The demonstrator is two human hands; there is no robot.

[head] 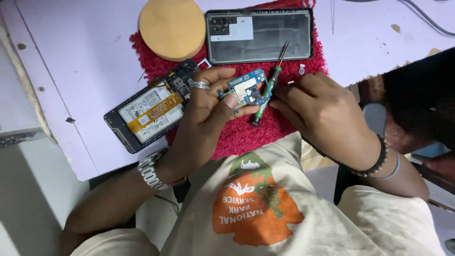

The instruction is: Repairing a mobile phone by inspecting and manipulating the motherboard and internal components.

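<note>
- Counter (85, 57): pale lilac surface across the upper frame, scuffed and speckled; it carries all the parts below.
- Red mat (289, 123): shaggy cloth at upper centre, likely laid down to cushion parts and stop small pieces rolling away.
- Back cover (259, 35): dark rectangular phone shell, top centre, lying inner face up on the mat, set aside out of the way of the hands.
- Opened phone (149, 111): centre left, angled half on the mat and half on the counter, with its white battery and orange strip exposed.
- Tan disc (171, 27): round pad at top, left of centre, overlapping the mat's edge.
- Left hand (206, 106): ringed, wrist in a metal watch; its grip is closed on the circuit board, thumb and fingers pinching the edges so the board faces up toward the camera.
- Right hand (320, 106): beaded band at the wrist; its grip is closed on the screwdriver, fingertips meeting the board's right edge.
- Screwdriver (265, 95): green handle, thin shaft slanting up toward the back cover.
- Circuit board (246, 87): small blue board at frame centre, raised above the mat between both hands.
- Small silvery part (301, 70): loose on the mat, right of the shaft.
</note>
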